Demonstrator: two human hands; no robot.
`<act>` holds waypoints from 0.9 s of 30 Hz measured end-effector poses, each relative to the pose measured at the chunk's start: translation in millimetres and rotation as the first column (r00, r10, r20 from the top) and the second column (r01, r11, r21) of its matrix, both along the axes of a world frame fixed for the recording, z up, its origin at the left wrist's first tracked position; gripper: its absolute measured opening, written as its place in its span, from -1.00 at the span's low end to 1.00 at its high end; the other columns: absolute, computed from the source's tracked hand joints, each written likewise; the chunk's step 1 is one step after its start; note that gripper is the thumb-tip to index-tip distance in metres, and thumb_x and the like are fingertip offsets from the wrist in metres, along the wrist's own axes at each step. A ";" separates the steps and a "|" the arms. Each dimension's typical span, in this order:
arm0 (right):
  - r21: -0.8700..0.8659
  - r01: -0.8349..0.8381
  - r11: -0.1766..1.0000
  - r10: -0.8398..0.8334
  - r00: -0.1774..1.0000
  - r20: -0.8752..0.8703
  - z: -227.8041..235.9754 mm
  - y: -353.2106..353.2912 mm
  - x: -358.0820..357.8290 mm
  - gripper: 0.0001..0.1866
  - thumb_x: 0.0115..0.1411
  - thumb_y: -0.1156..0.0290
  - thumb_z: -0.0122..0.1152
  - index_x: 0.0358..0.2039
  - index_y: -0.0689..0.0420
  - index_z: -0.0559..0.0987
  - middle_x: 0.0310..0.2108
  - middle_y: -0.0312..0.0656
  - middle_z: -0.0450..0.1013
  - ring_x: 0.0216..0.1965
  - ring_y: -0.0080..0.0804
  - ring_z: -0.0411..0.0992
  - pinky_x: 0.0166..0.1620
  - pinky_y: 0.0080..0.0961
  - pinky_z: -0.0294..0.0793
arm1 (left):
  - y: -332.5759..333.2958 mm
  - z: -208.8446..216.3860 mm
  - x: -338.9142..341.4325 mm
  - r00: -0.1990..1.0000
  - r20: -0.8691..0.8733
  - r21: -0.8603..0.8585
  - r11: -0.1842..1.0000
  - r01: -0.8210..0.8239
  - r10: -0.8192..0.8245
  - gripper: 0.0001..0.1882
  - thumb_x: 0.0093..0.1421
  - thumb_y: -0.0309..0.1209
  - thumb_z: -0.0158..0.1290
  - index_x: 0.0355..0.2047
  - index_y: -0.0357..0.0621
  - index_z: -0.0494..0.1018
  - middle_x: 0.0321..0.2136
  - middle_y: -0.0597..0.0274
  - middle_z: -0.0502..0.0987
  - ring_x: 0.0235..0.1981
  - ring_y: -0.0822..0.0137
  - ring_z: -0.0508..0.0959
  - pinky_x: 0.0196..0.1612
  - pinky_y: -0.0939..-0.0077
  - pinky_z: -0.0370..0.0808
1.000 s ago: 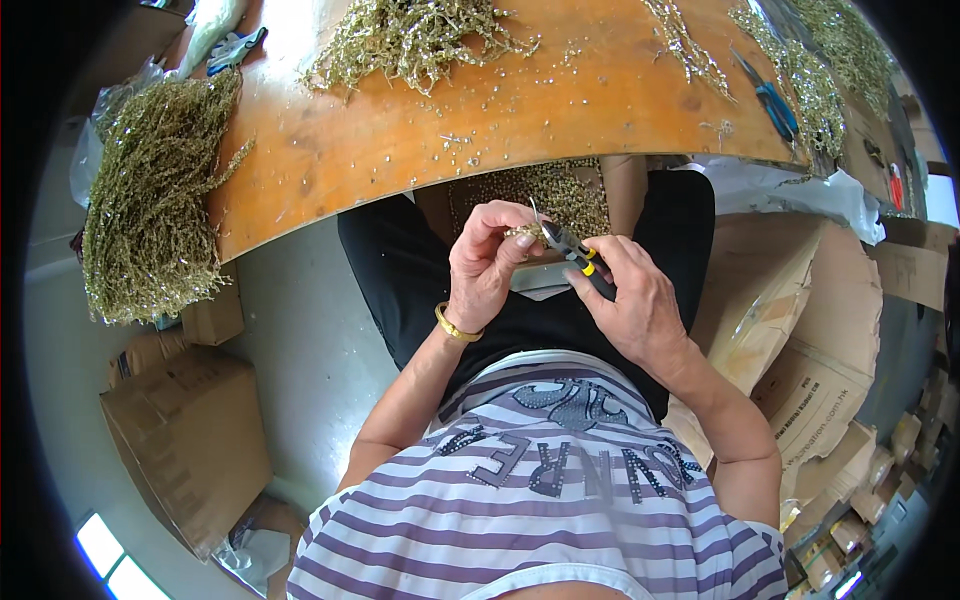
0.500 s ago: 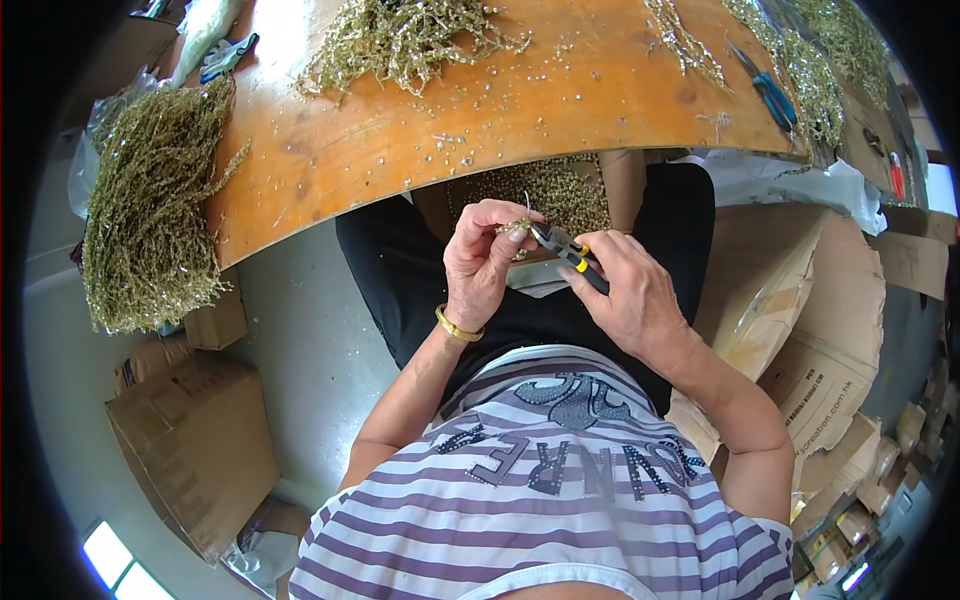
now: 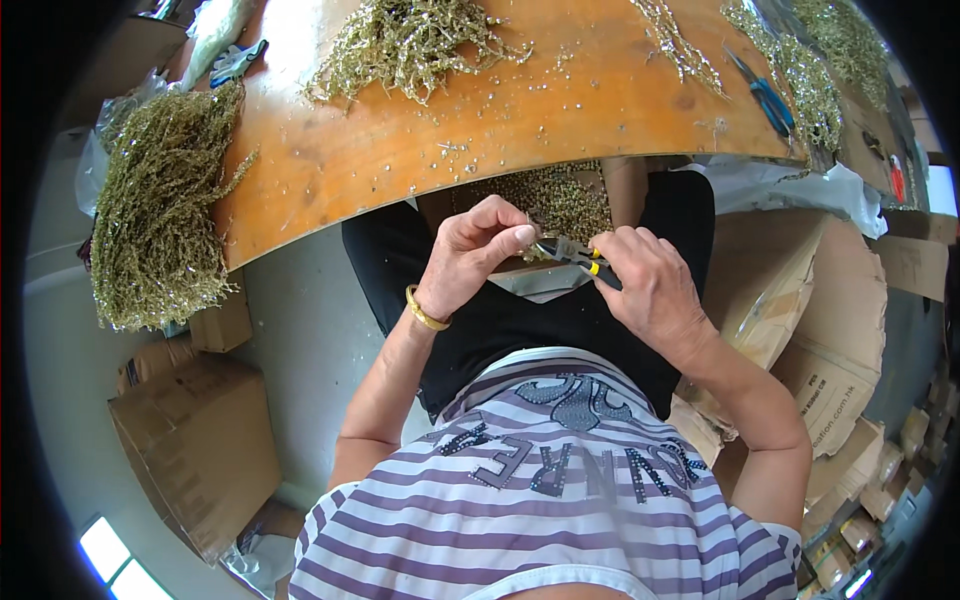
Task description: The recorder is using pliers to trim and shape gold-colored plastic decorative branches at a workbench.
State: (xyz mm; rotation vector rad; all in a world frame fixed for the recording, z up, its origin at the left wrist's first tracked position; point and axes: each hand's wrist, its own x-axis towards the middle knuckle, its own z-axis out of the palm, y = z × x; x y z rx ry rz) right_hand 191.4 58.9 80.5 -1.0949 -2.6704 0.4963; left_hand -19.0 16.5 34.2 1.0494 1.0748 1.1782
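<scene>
My right hand (image 3: 655, 285) is wrapped round a pair of pliers (image 3: 572, 252) with black and yellow handles. Their jaws point left, right at the fingertips of my left hand (image 3: 475, 250). Thumb and forefinger of that hand pinch a thin beaded wire (image 3: 531, 221), mostly hidden by the fingers. Both hands are over my lap, just in front of the table edge. Under the table edge, beyond the hands, an open box holds many loose gold beads (image 3: 570, 195).
On the wooden table (image 3: 400, 150) lie bunches of glittery gold strands (image 3: 410, 45), a larger bundle (image 3: 165, 210) hanging over the left edge, scattered beads, and blue-handled pliers (image 3: 768, 100) at right. Cardboard boxes (image 3: 200, 440) stand at left, and opened cardboard (image 3: 830, 330) at right.
My left hand has shifted slightly left and tilted. The pliers have turned flatter, and my right hand has moved a little to the right. The gold beads at my left fingertips now show less.
</scene>
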 end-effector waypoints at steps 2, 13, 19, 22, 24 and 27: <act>0.003 0.010 1.000 -0.010 1.000 -0.004 -2.0 -2.2 0.8 -0.71 -0.17 0.48 0.22 -0.37 0.13 0.40 -0.48 -0.20 0.33 -0.40 -0.25 0.34 -0.37 -0.39 0.30 | -1.2 3.2 5.4 0.997 0.071 -0.054 0.998 -0.035 0.039 -0.93 0.14 -0.47 0.00 -0.43 -0.22 0.40 -0.50 0.44 0.41 -0.46 0.63 0.36 -0.36 0.75 0.34; 0.057 0.108 0.993 -0.104 0.993 -0.062 3.5 -9.3 -4.2 -0.69 -0.12 0.39 0.26 -0.34 0.14 0.41 -0.47 -0.22 0.32 -0.38 -0.27 0.31 -0.32 -0.37 0.28 | -7.8 -6.9 23.1 0.919 0.215 -0.068 0.943 -0.324 0.331 -0.94 0.13 -0.47 0.01 -0.42 -0.19 0.42 -0.50 0.43 0.42 -0.50 0.64 0.35 -0.39 0.76 0.33; 0.049 0.107 0.993 -0.104 0.992 -0.068 -0.4 -9.9 -8.5 -0.69 -0.12 0.37 0.26 -0.35 0.14 0.40 -0.47 -0.22 0.31 -0.38 -0.27 0.31 -0.32 -0.38 0.28 | -6.3 -4.8 26.8 0.879 0.297 -0.043 0.925 -0.378 0.373 -0.96 0.13 -0.51 0.00 -0.43 -0.20 0.42 -0.50 0.41 0.41 -0.50 0.62 0.36 -0.38 0.75 0.34; 0.043 0.103 0.994 -0.100 0.993 -0.054 -0.9 -9.2 -10.3 -0.69 -0.11 0.37 0.26 -0.35 0.14 0.40 -0.47 -0.21 0.31 -0.38 -0.27 0.31 -0.32 -0.38 0.28 | -5.9 -6.9 27.0 0.879 0.295 -0.002 0.921 -0.390 0.373 -0.96 0.12 -0.52 0.00 -0.44 -0.22 0.42 -0.48 0.40 0.40 -0.48 0.62 0.36 -0.37 0.74 0.34; 0.039 0.096 0.995 -0.094 0.994 -0.053 0.0 -8.6 -10.7 -0.69 -0.11 0.36 0.26 -0.35 0.14 0.40 -0.47 -0.21 0.31 -0.38 -0.27 0.31 -0.32 -0.38 0.28 | -5.9 -7.3 27.1 0.878 0.290 -0.004 0.918 -0.397 0.381 -0.96 0.12 -0.53 0.00 -0.45 -0.24 0.42 -0.46 0.38 0.39 -0.47 0.61 0.36 -0.37 0.73 0.34; 0.052 0.102 0.993 -0.099 0.994 -0.044 0.1 -7.8 -10.9 -0.69 -0.11 0.36 0.25 -0.35 0.14 0.39 -0.48 -0.22 0.31 -0.38 -0.28 0.31 -0.33 -0.38 0.28 | -6.3 -9.2 28.3 0.869 0.298 -0.007 0.911 -0.411 0.395 -0.96 0.12 -0.53 0.00 -0.45 -0.24 0.42 -0.46 0.38 0.39 -0.46 0.61 0.36 -0.37 0.73 0.33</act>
